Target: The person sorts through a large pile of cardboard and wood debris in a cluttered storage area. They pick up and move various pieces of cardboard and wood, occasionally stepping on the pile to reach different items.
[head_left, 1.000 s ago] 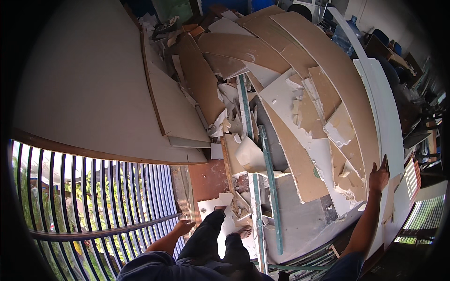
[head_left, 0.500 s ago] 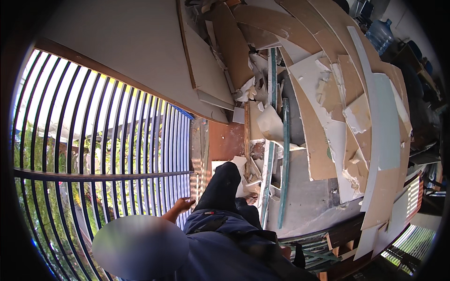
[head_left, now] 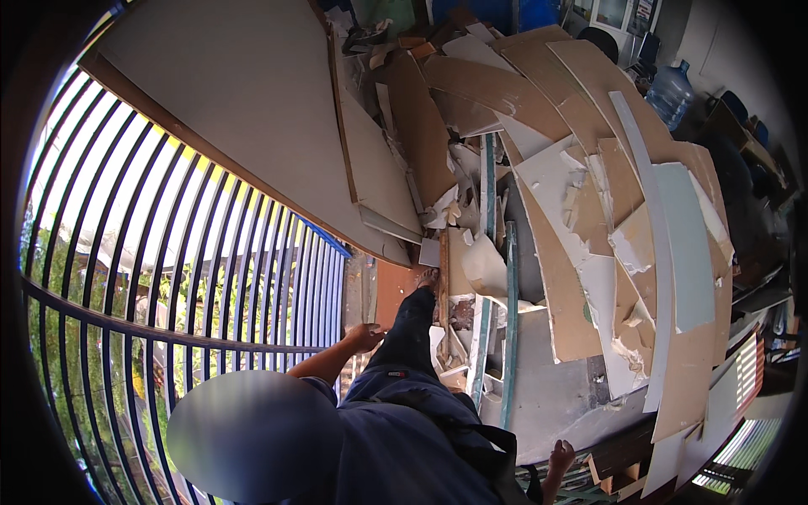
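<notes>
My left hand (head_left: 365,337) hangs beside my raised thigh, at the inner side of the blue barred railing (head_left: 210,339). Its fingers are loosely bent, and nothing shows in them. On the other side, my right hand (head_left: 561,457) is held out low, near a wooden box-like frame (head_left: 621,481). Its fingers look slightly apart and hold nothing visible. My leg in dark trousers (head_left: 412,328) stretches forward, the foot (head_left: 427,277) on a reddish-brown board (head_left: 394,290) beside a wooden strip (head_left: 443,295).
Broken plasterboard sheets (head_left: 581,303) lie heaped ahead and to the right. Two green-edged metal strips (head_left: 510,337) run lengthwise beside my path. A large pale panel (head_left: 227,93) leans at the far left. A blue water bottle (head_left: 671,97) stands at the far right.
My foot has come into view further forward on the reddish-brown board. My left hand has moved forward and right; my right hand has swung out into plain view. The view has tilted up.
</notes>
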Available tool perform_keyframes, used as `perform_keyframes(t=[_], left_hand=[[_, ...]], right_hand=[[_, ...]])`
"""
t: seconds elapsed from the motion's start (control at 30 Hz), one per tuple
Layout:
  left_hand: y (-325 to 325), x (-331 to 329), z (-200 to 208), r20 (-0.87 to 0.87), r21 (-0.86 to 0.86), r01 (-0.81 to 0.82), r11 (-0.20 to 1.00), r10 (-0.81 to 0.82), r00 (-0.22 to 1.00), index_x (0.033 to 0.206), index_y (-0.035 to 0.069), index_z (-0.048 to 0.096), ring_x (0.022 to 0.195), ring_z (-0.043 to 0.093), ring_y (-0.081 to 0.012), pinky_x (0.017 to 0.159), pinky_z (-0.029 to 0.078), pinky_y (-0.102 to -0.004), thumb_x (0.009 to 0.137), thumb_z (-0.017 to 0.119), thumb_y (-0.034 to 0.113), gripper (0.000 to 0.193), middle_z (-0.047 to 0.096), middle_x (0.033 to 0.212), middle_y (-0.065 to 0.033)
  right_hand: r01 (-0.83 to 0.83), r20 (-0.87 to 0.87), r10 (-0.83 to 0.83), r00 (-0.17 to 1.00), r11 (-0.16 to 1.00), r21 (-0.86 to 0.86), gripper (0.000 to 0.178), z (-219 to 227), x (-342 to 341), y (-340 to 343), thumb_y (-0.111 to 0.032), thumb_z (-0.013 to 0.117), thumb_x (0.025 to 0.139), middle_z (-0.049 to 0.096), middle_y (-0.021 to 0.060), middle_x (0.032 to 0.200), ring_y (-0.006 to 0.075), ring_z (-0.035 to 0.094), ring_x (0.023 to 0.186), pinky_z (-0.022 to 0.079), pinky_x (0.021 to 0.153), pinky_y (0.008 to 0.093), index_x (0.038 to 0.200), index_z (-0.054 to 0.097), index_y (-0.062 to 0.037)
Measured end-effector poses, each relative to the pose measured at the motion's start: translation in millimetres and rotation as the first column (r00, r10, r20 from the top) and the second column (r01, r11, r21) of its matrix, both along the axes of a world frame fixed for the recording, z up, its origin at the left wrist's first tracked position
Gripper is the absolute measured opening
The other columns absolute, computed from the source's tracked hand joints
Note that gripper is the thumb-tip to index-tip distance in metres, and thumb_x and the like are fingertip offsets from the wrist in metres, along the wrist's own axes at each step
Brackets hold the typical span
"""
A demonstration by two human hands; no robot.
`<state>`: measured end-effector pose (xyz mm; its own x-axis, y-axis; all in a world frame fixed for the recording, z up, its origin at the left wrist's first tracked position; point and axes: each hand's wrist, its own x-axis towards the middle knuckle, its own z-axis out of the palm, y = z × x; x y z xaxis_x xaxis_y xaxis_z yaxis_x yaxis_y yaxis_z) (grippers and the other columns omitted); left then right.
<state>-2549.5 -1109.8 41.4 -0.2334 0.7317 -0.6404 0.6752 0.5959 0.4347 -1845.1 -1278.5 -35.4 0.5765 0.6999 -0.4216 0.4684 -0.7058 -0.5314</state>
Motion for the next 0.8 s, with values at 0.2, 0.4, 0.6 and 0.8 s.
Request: perform_keyframes(t=[0.2, 0.4, 0.6, 0.8], left_hand=[[109.9, 1.9, -14.4, 0.080, 0.109, 0.072, 0.992, -0.081, 0.994, 0.134, 0.000, 0.057, 0.116, 0.064, -0.0352, 0.101, 0.049, -0.0385, 0.088, 0.067, 0.046, 0.066, 0.066, 0.122, -0.0254], [196.5, 3.7, -16.6, 0.125, 0.095, 0.116, 0.989, -0.127, 0.984, 0.136, 0.005, 0.058, 0.117, 0.064, -0.0332, 0.103, 0.048, -0.0382, 0.090, 0.064, 0.049, 0.064, 0.067, 0.123, -0.0207], [197.9, -42.1, -49.8, 0.103, 0.096, 0.036, 0.995, -0.046, 0.994, 0.134, 0.003, 0.059, 0.116, 0.065, -0.0311, 0.100, 0.050, -0.0372, 0.091, 0.063, 0.050, 0.063, 0.066, 0.126, -0.0209], [208.3, -17.0, -34.0, 0.068, -0.083, 0.017, 0.996, -0.012, 0.998, 0.143, 0.001, 0.048, 0.127, 0.056, -0.0369, 0.107, 0.045, -0.0405, 0.087, 0.064, 0.057, 0.081, 0.059, 0.133, -0.0262]], right_hand=[[-0.097, -0.025, 0.097, 0.995, 0.995, 0.006, 0.045, 3.4, -89.3, 48.3, -0.024, 0.069, 0.086, 0.070, 0.0286, 0.105, 0.0371, 0.070, 0.101, 0.057, 0.088, 0.0426, 0.114, 0.066, 0.0121], [-0.434, -0.125, 0.421, 0.898, 0.896, -0.100, 0.044, 18.5, -149.5, 108.3, -0.024, 0.072, 0.084, 0.073, 0.0232, 0.100, 0.0334, 0.072, 0.095, 0.057, 0.083, 0.0396, 0.116, 0.068, 0.0052], [-0.368, -0.080, 0.372, 0.925, 0.928, 0.060, 0.043, 84.2, -158.4, 252.7, -0.019, 0.066, 0.091, 0.071, 0.0256, 0.106, 0.0326, 0.072, 0.092, 0.057, 0.080, 0.0374, 0.124, 0.061, 0.0077], [-0.362, -0.015, 0.363, 0.932, 0.931, 0.053, 0.042, 68.4, -166.9, 326.2, -0.022, 0.066, 0.091, 0.070, 0.0255, 0.109, 0.0357, 0.071, 0.100, 0.056, 0.087, 0.0423, 0.122, 0.063, 0.0064]])
